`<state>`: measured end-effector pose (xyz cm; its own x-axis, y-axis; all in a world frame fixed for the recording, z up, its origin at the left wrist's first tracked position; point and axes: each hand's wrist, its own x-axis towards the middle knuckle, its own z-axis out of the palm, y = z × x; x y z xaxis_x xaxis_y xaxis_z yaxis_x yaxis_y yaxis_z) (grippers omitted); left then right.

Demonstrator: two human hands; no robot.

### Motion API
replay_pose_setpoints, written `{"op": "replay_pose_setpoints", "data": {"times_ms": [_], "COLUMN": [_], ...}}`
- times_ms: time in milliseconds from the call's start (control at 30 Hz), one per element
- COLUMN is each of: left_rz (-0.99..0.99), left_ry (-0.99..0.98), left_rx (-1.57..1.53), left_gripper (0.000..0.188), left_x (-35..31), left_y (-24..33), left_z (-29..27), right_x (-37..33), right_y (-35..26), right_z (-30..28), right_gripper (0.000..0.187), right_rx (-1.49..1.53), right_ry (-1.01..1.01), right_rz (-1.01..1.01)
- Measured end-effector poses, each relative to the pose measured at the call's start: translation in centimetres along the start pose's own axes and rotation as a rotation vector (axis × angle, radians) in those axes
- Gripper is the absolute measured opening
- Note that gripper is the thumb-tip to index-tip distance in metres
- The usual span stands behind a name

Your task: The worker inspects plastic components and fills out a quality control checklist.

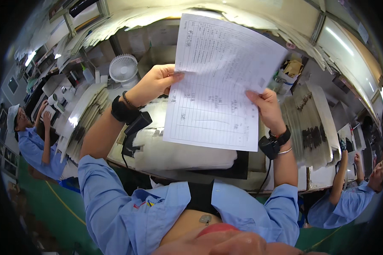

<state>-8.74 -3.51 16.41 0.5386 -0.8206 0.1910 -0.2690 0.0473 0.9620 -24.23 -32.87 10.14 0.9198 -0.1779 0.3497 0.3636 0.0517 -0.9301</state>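
Observation:
A white printed sheet of paper (217,97) with a table of rows and some handwriting is held up in front of me. My left hand (159,83) pinches its left edge between thumb and fingers. On the opposite edge, my right hand (265,106) grips the paper with the thumb over its front. The sheet's upper right corner bends away. Below and behind it, a pile of whitish translucent sheets (183,155) lies on the workbench, partly covered by the paper. Dark bands with small boxes and cables sit on both my wrists.
Stacks of pale sheets stand at the left (83,123) and right (312,123). A white fan (123,68) is at the back left, near a bottle (87,75). A bin (289,72) stands back right. One person (38,140) works at far left, another (348,199) at far right.

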Motion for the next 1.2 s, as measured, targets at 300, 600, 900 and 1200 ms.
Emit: {"op": "replay_pose_setpoints", "data": {"times_ms": [300,600,900,1200], "left_rz": [-0.265,-0.374,-0.424,-0.314], "left_ry": [-0.359,-0.607,-0.456,-0.452], "left_rx": [0.123,0.219,0.243,0.372], "left_gripper": [0.033,0.041,0.027,0.027], "left_x": [1.2,4.0,4.2,4.1], "left_y": [-9.2,-9.2,-9.5,-8.7], "left_z": [-4.1,3.4,3.8,4.4], "right_x": [-1.1,-1.1,0.6,6.7], "right_y": [3.7,6.4,1.5,1.6], "right_z": [-1.3,-1.2,-4.4,4.7], "right_gripper": [0.020,0.021,0.036,0.041], "right_rx": [-0.214,-0.141,-0.423,-0.963], "right_ry": [-0.219,-0.318,-0.540,-0.849], "right_rz": [0.270,0.264,0.224,0.176]}}
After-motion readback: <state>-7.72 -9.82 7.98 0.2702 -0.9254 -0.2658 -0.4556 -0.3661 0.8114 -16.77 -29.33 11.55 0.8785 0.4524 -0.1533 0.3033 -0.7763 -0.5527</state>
